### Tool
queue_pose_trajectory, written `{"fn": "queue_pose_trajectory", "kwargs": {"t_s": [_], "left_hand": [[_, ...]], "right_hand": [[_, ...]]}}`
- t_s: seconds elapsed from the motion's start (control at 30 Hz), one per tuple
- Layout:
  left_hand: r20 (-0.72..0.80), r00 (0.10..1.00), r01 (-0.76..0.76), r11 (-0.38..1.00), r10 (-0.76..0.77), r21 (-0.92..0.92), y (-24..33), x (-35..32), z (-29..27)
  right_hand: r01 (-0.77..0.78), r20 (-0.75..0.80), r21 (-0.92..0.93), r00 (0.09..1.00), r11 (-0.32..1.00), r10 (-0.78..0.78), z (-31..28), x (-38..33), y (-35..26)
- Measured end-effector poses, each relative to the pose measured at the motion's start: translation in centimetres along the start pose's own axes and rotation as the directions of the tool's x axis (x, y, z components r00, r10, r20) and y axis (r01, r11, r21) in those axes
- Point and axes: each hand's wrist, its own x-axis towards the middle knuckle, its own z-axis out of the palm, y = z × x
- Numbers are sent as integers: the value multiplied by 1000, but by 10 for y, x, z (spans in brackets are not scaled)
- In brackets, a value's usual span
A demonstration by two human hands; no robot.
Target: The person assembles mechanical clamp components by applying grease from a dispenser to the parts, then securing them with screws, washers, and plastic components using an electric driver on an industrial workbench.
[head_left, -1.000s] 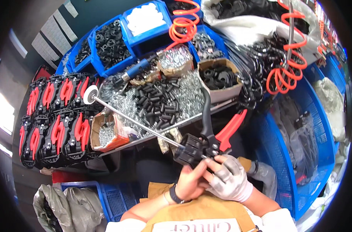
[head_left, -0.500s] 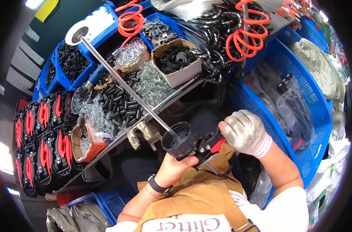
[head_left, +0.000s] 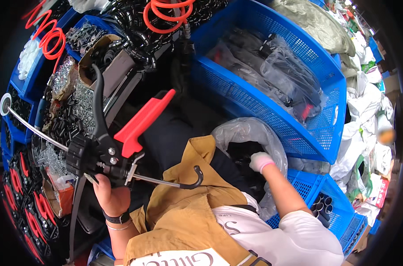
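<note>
My left hand (head_left: 112, 195), bare and wearing a dark wristband, grips a caulking gun by its black round head, at the left. The caulking gun (head_left: 102, 155) has a black handle, a red trigger grip (head_left: 144, 122) and a metal rod. One rod end carries a round disc (head_left: 5, 103); the other bends into a black hook (head_left: 197, 177). My right hand (head_left: 260, 162), in a white glove, reaches into a clear plastic bag (head_left: 272, 137) over dark parts (head_left: 243, 155). Its fingers are too small and indistinct to read.
A big blue crate (head_left: 272, 97) with bagged dark parts stands beyond the bag. At lower right a blue basket (head_left: 339, 217) holds black tubes. The left bench carries small-part bins, springs (head_left: 83, 104) and red-and-black assemblies (head_left: 33, 204). Red coiled hoses (head_left: 53, 40) hang above.
The view has swung right. My right hand has left the red part of the caulking gun and gone into the plastic bag. My left hand still holds the gun, now turned and further left.
</note>
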Motion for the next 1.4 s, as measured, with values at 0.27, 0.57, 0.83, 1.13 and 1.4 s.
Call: {"fn": "queue_pose_trajectory", "kwargs": {"t_s": [0.27, 0.57, 0.83, 1.13, 1.4], "left_hand": [[-31, 999, -26, 999, 27, 29, 4, -5, 22], [153, 988, 54, 992, -36, -114, 1, -21, 16], [43, 991, -98, 916, 124, -389, -12, -15, 40], [73, 982, -110, 839, 175, -533, 31, -31, 11], [-35, 988, -148, 890, 147, -432, 34, -38, -27]], "right_hand": [[-357, -23, 243, 927, 902, 373, 92, 13, -20], [28, -261, 627, 949, 778, 176, 58, -18, 23], [944, -974, -192, -149, 269, -171, -245, -215, -207], [887, -643, -458, -371, -52, -670, -233, -235, -311], [771, -660, -636, -573, -45, -486, -207, -200, -367]]}}
